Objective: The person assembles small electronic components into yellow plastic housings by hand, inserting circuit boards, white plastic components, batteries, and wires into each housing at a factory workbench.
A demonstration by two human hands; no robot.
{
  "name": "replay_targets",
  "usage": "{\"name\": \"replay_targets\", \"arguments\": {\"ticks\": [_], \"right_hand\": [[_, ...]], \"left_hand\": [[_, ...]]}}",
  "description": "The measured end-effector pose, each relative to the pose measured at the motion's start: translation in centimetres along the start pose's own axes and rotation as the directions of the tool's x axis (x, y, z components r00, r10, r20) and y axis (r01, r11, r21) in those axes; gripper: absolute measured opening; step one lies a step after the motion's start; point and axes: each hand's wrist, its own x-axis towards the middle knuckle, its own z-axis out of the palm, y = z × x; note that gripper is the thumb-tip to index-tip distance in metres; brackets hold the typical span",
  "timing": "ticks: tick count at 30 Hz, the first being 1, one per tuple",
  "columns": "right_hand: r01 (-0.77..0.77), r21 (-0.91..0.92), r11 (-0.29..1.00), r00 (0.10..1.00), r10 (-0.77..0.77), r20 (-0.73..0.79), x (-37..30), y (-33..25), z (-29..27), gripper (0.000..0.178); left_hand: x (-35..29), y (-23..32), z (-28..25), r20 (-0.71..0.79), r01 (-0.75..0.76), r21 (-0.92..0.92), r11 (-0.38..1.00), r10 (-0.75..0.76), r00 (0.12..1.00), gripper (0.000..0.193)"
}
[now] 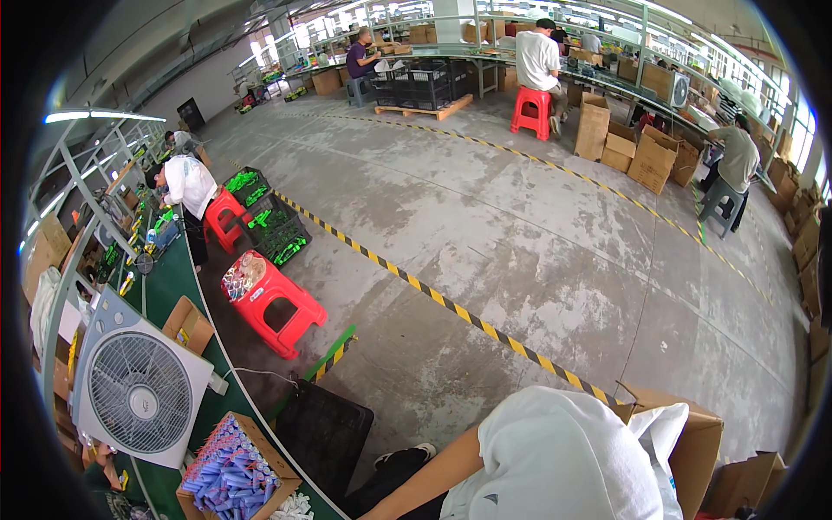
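Observation:
Neither of my hands shows. A bare forearm [433, 475] comes out of a white short sleeve [555, 455] at the lower edge, apparently my right arm; its hand lies beyond the picture. Closest to it on the green bench [186, 276] stands a cardboard box [279, 478] filled with blue-purple cylinders [230, 472] with reddish ends. Small white pieces [293, 507] lie beside that box. Behind it a grey box fan [143, 394] stands on the bench. At the far lower left, another person's hand [106, 468] is partly visible, too obscured to tell what it does.
Below the bench edge sits a black crate [325, 433]. A red stool [273, 299] holds small parts, near black crates of green pieces [282, 230]. An open carton [693, 451] stands lower right. Yellow-black tape [433, 297] crosses the concrete floor. Several seated people work farther off.

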Motion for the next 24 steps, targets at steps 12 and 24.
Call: {"name": "replay_targets", "arguments": {"ticks": [12, 24], "right_hand": [[-0.055, 0.255, 0.966, 0.965, 0.116, -0.233, -1.5, -2.8, 2.1, 0.033], [-0.025, 0.141, 0.990, 0.988, 0.046, -0.145, -0.9, -4.5, 2.8, 0.040]], "left_hand": [[-0.5, 1.4, 0.5, -0.154, -0.020, 0.023, 1.000, 0.023, 0.988, 0.039], [-2.4, 4.5, -3.7, -0.266, 0.151, 0.153, 0.977, -0.106, 0.958, 0.034]]}}
